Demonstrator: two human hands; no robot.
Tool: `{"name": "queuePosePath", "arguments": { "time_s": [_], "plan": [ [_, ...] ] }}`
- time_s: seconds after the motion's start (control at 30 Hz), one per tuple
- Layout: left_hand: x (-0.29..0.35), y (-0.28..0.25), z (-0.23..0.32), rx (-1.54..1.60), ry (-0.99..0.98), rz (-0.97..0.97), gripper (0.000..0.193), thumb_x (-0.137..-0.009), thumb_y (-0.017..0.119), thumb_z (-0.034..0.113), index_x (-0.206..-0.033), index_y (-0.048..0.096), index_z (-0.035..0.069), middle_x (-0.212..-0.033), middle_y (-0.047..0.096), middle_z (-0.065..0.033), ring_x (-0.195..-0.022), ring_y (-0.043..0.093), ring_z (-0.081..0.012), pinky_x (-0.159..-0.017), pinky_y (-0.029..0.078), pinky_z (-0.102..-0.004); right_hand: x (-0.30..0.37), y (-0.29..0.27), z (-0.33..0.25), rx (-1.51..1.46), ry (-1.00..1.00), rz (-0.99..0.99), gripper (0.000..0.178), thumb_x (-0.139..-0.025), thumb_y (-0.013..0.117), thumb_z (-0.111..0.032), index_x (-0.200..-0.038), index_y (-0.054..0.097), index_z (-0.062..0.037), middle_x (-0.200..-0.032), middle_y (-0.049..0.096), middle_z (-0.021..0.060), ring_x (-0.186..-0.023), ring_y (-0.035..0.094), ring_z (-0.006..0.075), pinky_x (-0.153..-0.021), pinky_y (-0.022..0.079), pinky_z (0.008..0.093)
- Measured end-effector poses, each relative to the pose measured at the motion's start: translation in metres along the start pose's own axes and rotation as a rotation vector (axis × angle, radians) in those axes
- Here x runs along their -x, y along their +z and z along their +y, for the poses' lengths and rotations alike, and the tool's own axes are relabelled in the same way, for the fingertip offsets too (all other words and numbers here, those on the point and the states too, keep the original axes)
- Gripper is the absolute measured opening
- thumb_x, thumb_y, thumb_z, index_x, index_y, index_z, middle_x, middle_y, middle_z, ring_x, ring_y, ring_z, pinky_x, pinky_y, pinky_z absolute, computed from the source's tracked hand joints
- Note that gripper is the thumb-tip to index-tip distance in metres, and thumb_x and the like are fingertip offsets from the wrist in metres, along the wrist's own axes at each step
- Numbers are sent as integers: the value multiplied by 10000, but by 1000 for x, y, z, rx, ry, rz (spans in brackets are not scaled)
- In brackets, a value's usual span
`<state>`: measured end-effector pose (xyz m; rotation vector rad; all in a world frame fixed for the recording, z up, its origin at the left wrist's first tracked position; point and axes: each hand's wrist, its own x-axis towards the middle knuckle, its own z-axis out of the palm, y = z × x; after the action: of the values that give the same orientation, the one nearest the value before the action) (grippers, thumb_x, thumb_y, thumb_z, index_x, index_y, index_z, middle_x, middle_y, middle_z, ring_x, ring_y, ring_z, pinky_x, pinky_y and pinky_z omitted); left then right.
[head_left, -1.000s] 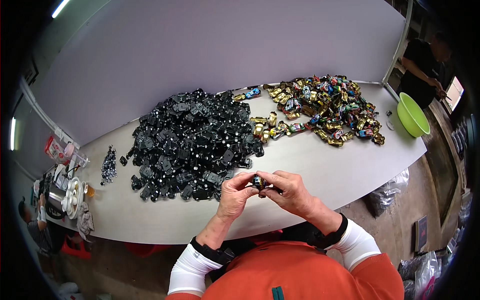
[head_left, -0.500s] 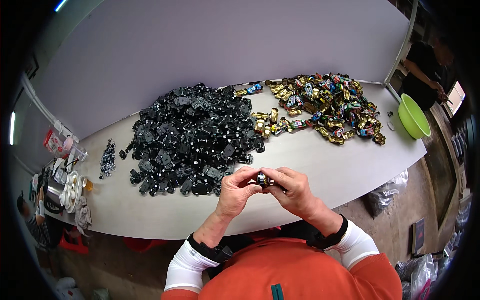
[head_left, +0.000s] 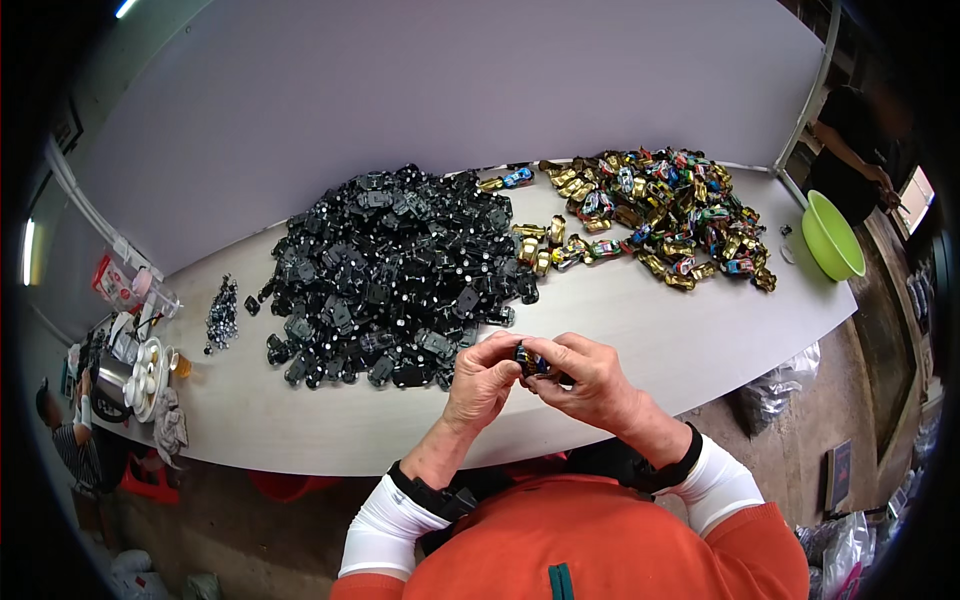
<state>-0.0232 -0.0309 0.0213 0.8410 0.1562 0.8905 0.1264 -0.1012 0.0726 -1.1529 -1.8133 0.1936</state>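
Both my hands meet over the near edge of the white table [head_left: 300, 420], pinching one small dark toy-car piece [head_left: 527, 358] between their fingertips. My left hand [head_left: 482, 380] grips it from the left, my right hand [head_left: 585, 378] from the right. Just beyond them lies a large heap of black car chassis parts [head_left: 390, 275]. Farther right spreads a pile of gold and coloured car bodies [head_left: 650, 210].
A small cluster of tiny dark parts [head_left: 221, 313] lies at the table's left. A green bowl [head_left: 832, 236] stands at the right end, with another person [head_left: 850, 150] behind it. Cups and clutter [head_left: 140, 360] crowd the left end, where a person [head_left: 70, 440] crouches.
My hands have stayed together on the small piece, with only slight finger movement. The view has shifted a little.
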Motion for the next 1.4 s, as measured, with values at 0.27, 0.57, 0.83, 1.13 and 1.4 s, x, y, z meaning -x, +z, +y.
{"name": "queuePosePath", "arguments": {
  "time_s": [0.27, 0.57, 0.83, 1.13, 1.4],
  "plan": [
    [0, 10, 12, -362, 109, -45, 278, -751, 658, 15, -1019, 600, -31, -898, 549, -46, -782, 568, -121, -646, 500, -217, 0, -5, -8, -65, -1, -23, 474, -694, 667, 33, -1143, 547, -63, -772, 574, 105, -635, 598, 186, -509, 491, 277],
    [-2, 28, 22, -374, 37, 76, 287, -767, 643, 11, -1038, 554, -15, -890, 519, -38, -672, 582, -120, -524, 492, -218, -6, -2, 0, -392, 384, -67, 429, -745, 614, 61, -1152, 487, 11, -767, 598, 100, -603, 565, 111, -475, 469, 216],
    [-8, -5, 3, -106, -104, 286, 154, -802, 608, 13, -929, 524, -9, -683, 569, -77, -472, 541, -122, -370, 445, -220, 1, 9, 19, -514, 623, -115, 147, -803, 614, -72, -900, 557, 24, -680, 546, 21, -551, 493, 58, -464, 411, 198],
    [-5, -36, 0, 128, -302, 233, 141, -821, 611, 93, -929, 568, 11, -770, 598, -106, -487, 535, -141, -372, 400, -206, 16, -4, 39, -1000, 852, -79, 177, -824, 587, -74, -954, 574, 45, -633, 500, 4, -512, 416, 59, -437, 321, 191],
    [-4, -28, -3, 74, -327, 161, 143, -827, 604, 86, -940, 560, 9, -768, 592, -106, -483, 532, -139, -369, 399, -203, 12, 4, 31, -1037, 851, -124, 205, -825, 588, -62, -996, 594, 50, -629, 530, 18, -513, 458, 68, -440, 367, 201]
  ]
}}
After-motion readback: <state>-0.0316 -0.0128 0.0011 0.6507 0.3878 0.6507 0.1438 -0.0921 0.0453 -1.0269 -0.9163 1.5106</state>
